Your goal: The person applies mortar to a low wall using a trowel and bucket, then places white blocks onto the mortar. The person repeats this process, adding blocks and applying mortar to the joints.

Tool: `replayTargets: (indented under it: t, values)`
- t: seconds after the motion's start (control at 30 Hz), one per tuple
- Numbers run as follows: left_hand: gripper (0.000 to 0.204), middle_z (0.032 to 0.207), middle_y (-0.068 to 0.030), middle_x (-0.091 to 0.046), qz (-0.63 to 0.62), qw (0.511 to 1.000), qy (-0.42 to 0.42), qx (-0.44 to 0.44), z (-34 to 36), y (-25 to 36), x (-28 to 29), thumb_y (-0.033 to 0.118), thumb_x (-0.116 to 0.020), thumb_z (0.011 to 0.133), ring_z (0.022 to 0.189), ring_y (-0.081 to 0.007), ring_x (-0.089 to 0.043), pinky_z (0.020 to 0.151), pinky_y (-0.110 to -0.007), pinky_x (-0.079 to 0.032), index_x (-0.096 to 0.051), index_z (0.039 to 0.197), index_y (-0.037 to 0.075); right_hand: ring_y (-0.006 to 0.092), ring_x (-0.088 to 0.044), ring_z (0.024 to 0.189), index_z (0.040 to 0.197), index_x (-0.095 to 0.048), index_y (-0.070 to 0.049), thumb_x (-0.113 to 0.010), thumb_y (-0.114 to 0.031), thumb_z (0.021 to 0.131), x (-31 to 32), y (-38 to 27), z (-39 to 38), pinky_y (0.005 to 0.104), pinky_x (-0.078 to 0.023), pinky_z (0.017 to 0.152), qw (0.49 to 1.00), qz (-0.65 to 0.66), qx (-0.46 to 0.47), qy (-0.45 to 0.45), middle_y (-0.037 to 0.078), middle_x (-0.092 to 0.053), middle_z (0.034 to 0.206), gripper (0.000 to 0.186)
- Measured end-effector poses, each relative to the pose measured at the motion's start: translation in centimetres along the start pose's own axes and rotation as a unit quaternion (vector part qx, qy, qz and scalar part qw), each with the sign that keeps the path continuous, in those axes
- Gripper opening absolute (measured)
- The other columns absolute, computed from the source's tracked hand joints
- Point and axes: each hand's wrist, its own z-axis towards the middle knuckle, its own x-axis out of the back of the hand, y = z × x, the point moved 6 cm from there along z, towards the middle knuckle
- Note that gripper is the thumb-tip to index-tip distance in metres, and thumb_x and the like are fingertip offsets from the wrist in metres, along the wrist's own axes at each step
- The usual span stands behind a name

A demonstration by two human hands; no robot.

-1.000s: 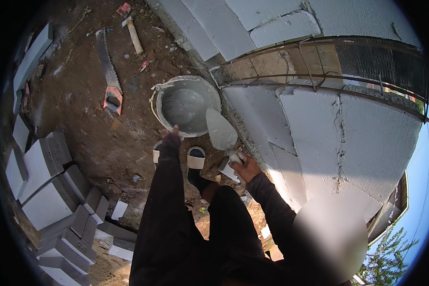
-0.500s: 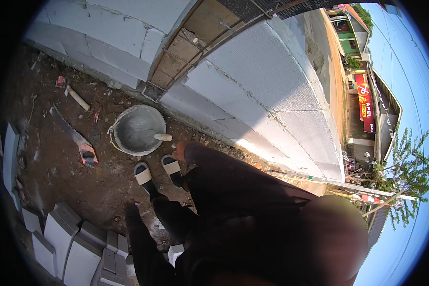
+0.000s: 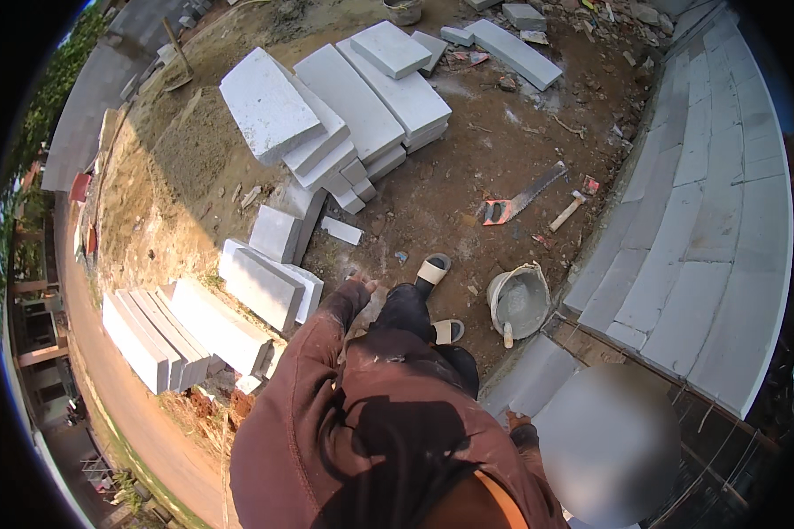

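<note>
My left hand (image 3: pixel 360 282) hangs low at the end of a brown sleeve, holding nothing, its fingers apart. It is nearest to a stack of white lightweight blocks (image 3: pixel 269 284), though I cannot tell whether it touches them. On the right, my right hand (image 3: pixel 518 420) is at the low block wall (image 3: pixel 538 375), its fingers loosely spread and nothing visible in them. A bucket of wet grey mortar (image 3: pixel 522 298) stands ahead of it. The pale handle of a trowel (image 3: pixel 508 334) sticks out over the bucket's rim.
A handsaw (image 3: pixel 525 196) and a hammer (image 3: pixel 567 212) lie on the soil beyond the bucket. More white blocks (image 3: pixel 348 101) are piled ahead to the left. The long block wall (image 3: pixel 679 256) runs along the right. My sandalled feet (image 3: pixel 434 269) stand between the stacks and the bucket.
My view has swung left, bringing the block stacks and road into sight. My right hand is now at the wall, farther from the trowel handle; the trowel stays in the bucket.
</note>
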Motion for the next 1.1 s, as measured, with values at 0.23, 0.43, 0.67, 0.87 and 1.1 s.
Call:
replayTargets:
  t: [0.23, 0.43, 0.67, 0.87, 1.1]
  values:
    - [0.055, 0.117, -0.0221, -0.053, 0.152, 0.961, -0.122, 0.196, -6.1, -23.8, -7.4, 0.046, -0.051, 0.082, 0.114, -0.034, -0.048, 0.094, -0.04, -0.039, -0.053, 0.117, 0.003, 0.0302, -0.062, 0.071, 0.112, -0.047, -0.001, -0.065, -0.031, 0.076, 4.2, -16.9, 4.3, 0.0418, -0.052, 0.052, 0.995, -0.056, 0.072, 0.046, 0.016, -0.058, 0.094, 0.051]
    - [0.053, 0.111, -0.0237, -0.056, -0.065, 0.946, -0.013, 0.318, -6.3, -22.5, 2.3, 0.046, -0.049, 0.083, 0.109, -0.0342, -0.051, 0.09, -0.042, -0.041, -0.059, 0.107, 0.0, 0.0201, -0.057, 0.053, 0.1, -0.059, -0.007, -0.065, -0.032, 0.077, -4.8, -39.0, 2.5, 0.0329, -0.05, 0.047, 0.973, -0.022, 0.23, 0.018, 0.008, -0.06, 0.084, 0.034]
    - [0.052, 0.104, -0.0216, -0.059, -0.21, 0.95, 0.057, 0.223, 3.9, -17.7, 14.5, 0.05, -0.048, 0.084, 0.102, -0.0314, -0.055, 0.089, -0.038, -0.04, -0.058, 0.104, 0.002, 0.0153, -0.059, 0.055, 0.098, -0.062, -0.009, -0.065, -0.03, 0.078, -24.9, -55.0, -7.4, 0.029, -0.047, 0.045, 0.936, -0.142, 0.31, -0.093, 0.005, -0.062, 0.083, 0.03]
    - [0.066, 0.105, -0.02, -0.058, -0.423, 0.849, 0.258, 0.185, 11.3, -11.5, 29.5, 0.058, -0.051, 0.079, 0.102, -0.0299, -0.052, 0.089, -0.037, -0.039, -0.052, 0.111, 0.001, 0.0144, -0.06, 0.069, 0.106, -0.06, -0.004, -0.065, -0.032, 0.079, -36.8, -66.1, -15.4, 0.0269, -0.048, 0.056, 0.899, -0.16, 0.377, -0.157, 0.006, -0.062, 0.094, 0.039]
    - [0.064, 0.11, -0.0125, -0.056, -0.621, 0.727, 0.281, 0.085, 29.9, -19.7, 32.7, 0.056, -0.052, 0.081, 0.095, -0.0205, -0.054, 0.084, -0.033, -0.042, -0.052, 0.117, 0.002, 0.0322, -0.052, 0.109, 0.119, -0.049, 0.005, -0.058, -0.048, 0.076, -51.3, -79.1, -21.9, 0.0368, -0.04, 0.092, 0.76, -0.296, 0.555, -0.162, 0.024, -0.053, 0.116, 0.069]
